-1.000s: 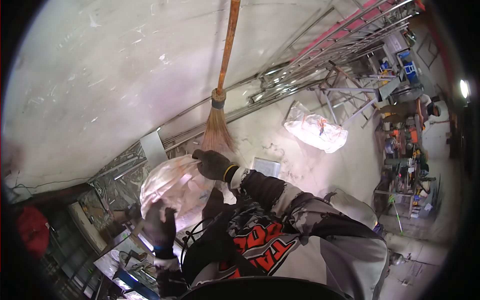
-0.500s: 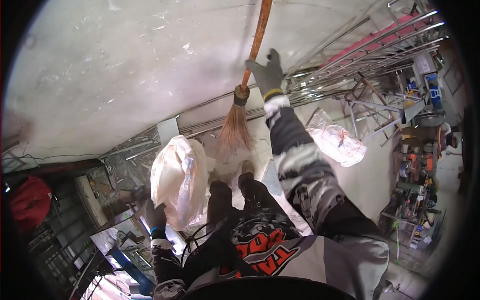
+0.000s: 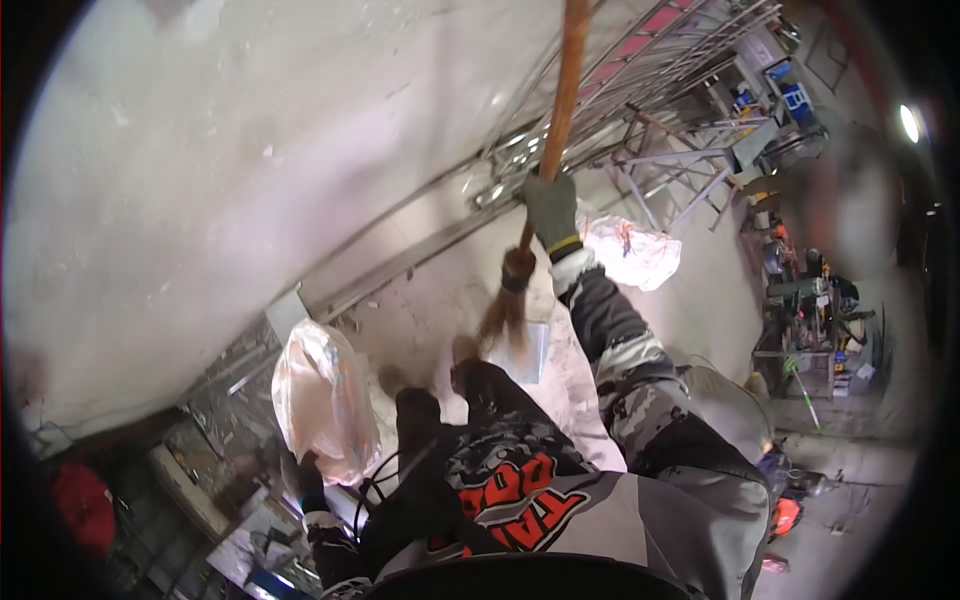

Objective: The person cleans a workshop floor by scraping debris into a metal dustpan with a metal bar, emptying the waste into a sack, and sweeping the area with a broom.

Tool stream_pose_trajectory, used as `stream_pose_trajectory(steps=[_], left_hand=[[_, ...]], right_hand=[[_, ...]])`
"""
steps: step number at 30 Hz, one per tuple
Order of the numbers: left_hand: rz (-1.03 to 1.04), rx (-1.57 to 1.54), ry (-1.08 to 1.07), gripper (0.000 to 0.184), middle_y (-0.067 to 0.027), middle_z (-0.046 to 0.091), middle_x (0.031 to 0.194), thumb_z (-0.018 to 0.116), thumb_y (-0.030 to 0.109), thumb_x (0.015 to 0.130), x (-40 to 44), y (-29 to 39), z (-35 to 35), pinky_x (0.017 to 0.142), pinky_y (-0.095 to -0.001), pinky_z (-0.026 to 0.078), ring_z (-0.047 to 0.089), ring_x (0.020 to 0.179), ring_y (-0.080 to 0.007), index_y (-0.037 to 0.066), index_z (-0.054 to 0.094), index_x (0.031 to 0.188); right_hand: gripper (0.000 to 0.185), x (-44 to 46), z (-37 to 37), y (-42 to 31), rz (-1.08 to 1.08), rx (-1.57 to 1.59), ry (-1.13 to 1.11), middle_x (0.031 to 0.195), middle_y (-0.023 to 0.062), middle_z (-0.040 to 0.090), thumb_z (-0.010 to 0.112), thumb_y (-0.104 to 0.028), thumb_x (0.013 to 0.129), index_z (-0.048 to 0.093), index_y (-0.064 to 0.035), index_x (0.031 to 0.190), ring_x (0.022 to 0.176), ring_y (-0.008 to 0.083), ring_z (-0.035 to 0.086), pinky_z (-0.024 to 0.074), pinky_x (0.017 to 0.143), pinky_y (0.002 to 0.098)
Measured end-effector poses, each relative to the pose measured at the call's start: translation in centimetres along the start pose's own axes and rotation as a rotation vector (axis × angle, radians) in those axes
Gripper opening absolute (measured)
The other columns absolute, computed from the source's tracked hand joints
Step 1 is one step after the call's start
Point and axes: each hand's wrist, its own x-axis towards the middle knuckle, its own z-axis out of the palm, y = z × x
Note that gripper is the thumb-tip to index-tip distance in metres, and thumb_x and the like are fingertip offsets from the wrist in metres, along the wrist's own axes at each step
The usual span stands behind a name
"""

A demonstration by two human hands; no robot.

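Observation:
My right hand (image 3: 552,212), in a grey glove with a yellow cuff edge, is closed around the wooden handle of a broom (image 3: 567,90). The broom's dark binding and blurred brown bristles point down to the floor in front of my shoes. At the lower left my left hand (image 3: 310,482), in a dark glove, grips a pale plastic bag (image 3: 322,400) at its lower edge. The bag looks bulky; its contents cannot be made out, and my left fingers are partly hidden in shadow.
A flat grey panel (image 3: 530,352) lies by the bristles. Beyond my right arm are another pale bag (image 3: 635,252), a metal frame (image 3: 685,170) and stacked metal rails (image 3: 640,70). A cluttered tool rack (image 3: 805,320) stands at right, a red item (image 3: 82,508) at lower left.
My right hand has gone from open fingers beside the broom handle to a closed grip on it. The broom has shifted right in view, the bag slightly left and down, as the view turned.

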Motion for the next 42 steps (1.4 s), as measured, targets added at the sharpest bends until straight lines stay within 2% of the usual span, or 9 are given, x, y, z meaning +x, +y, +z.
stream_pose_trajectory(steps=[2, 10, 22, 29, 32, 34, 35, 37, 42], left_hand=[[0.315, -0.146, 0.264, 0.055, -0.0207, 0.059, 0.117, 0.070, 0.009, 0.082, 5.2, -15.3, 5.7, 0.087, -0.0361, 0.049, 0.055, 0.107, -0.0211, -0.009, 0.046, 0.128], [-0.020, 0.111, 0.070, 0.064, -0.0295, 0.059, 0.114, 0.068, 0.036, 0.076, 1.4, 4.5, 2.7, 0.094, -0.0451, 0.041, 0.055, 0.107, -0.0412, -0.011, 0.054, 0.117], [0.119, 0.016, 0.335, 0.030, -0.0173, 0.065, 0.088, 0.068, 0.009, 0.074, -1.7, 10.5, 8.3, 0.075, -0.0391, 0.049, 0.059, 0.081, -0.0233, -0.005, 0.058, 0.098], [-0.080, -0.055, 0.050, 0.034, -0.0149, 0.063, 0.086, 0.067, 0.018, 0.077, 2.4, 11.8, 11.7, 0.072, -0.0372, 0.048, 0.058, 0.082, -0.0237, -0.006, 0.058, 0.100], [-0.127, 0.028, 0.132, 0.036, -0.0176, 0.062, 0.089, 0.067, 0.021, 0.076, 8.5, 8.3, 18.5, 0.070, -0.0405, 0.050, 0.062, 0.078, -0.0291, -0.006, 0.056, 0.097], [-0.317, -0.213, 0.088, 0.037, -0.0185, 0.062, 0.092, 0.067, 0.020, 0.077, 10.5, 10.3, 20.8, 0.066, -0.0415, 0.051, 0.061, 0.078, -0.0292, -0.006, 0.055, 0.100], [-0.519, -0.446, 0.054, 0.039, -0.0194, 0.062, 0.095, 0.066, 0.019, 0.077, 11.2, 11.3, 22.5, 0.062, -0.0424, 0.052, 0.061, 0.078, -0.0293, -0.006, 0.053, 0.103], [-0.403, -0.609, 0.004, 0.043, -0.0199, 0.058, 0.098, 0.065, 0.013, 0.078, 16.6, 5.8, 26.6, 0.061, -0.0504, 0.055, 0.060, 0.086, -0.0343, -0.006, 0.048, 0.113], [-0.234, 0.100, 0.111, 0.081, -0.0319, 0.056, 0.121, 0.075, 0.039, 0.068, 28.0, 9.8, 27.2, 0.093, -0.0395, 0.046, 0.059, 0.105, -0.0368, -0.016, 0.049, 0.120]], right_hand=[[0.041, -1.3, -0.5, 4.6, 0.058, -0.185, 0.032, 0.072, 0.0169, 0.065, 0.070, -0.040, 0.079, 0.064, -0.0005, 0.086, 0.068, 0.0298, 0.064, 0.0492, 0.061, 0.0408], [0.019, -0.3, -4.1, 6.7, 0.059, -0.082, -0.042, 0.063, 0.0107, 0.060, 0.062, -0.020, 0.075, 0.060, -0.0016, 0.078, 0.060, 0.0231, 0.061, 0.0463, 0.057, 0.0356], [0.014, 9.6, -6.4, 11.0, 0.151, 0.406, -0.193, 0.060, 0.0011, 0.055, 0.066, -0.018, 0.082, 0.058, -0.0095, 0.074, 0.054, 0.0126, 0.055, 0.0446, 0.049, 0.0312], [0.009, 19.2, -4.4, 9.7, -0.538, -0.745, -0.161, 0.066, 0.0100, 0.065, 0.066, -0.015, 0.072, 0.065, -0.0073, 0.075, 0.063, 0.0285, 0.064, 0.0506, 0.058, 0.0399], [0.007, 22.2, -1.6, 8.7, 0.242, 0.112, -0.147, 0.070, 0.0101, 0.066, 0.067, -0.013, 0.069, 0.066, -0.0106, 0.076, 0.069, 0.0320, 0.065, 0.0514, 0.063, 0.0415], [0.008, 24.8, -0.7, 11.1, -0.557, -0.355, -0.094, 0.065, 0.0087, 0.065, 0.069, -0.013, 0.069, 0.063, -0.0065, 0.071, 0.067, 0.0273, 0.065, 0.0510, 0.067, 0.0414], [0.036, 23.5, -1.6, 7.1, -0.740, -1.061, -0.204, 0.088, 0.0189, 0.068, 0.074, -0.018, 0.069, 0.064, -0.0008, 0.099, 0.086, 0.0308, 0.067, 0.0511, 0.080, 0.0417], [0.032, 22.8, 1.1, 5.0, 0.026, -0.073, -0.120, 0.072, 0.0099, 0.065, 0.066, -0.023, 0.075, 0.062, 0.0033, 0.091, 0.066, 0.0260, 0.064, 0.0509, 0.063, 0.0387], [0.100, 19.3, 6.2, 13.6, -0.131, -0.194, -0.171, 0.144, 0.0276, 0.036, 0.077, -0.036, 0.071, 0.023, 0.0065, 0.144, 0.136, 0.0347, 0.034, 0.0317, 0.111, 0.0352]])
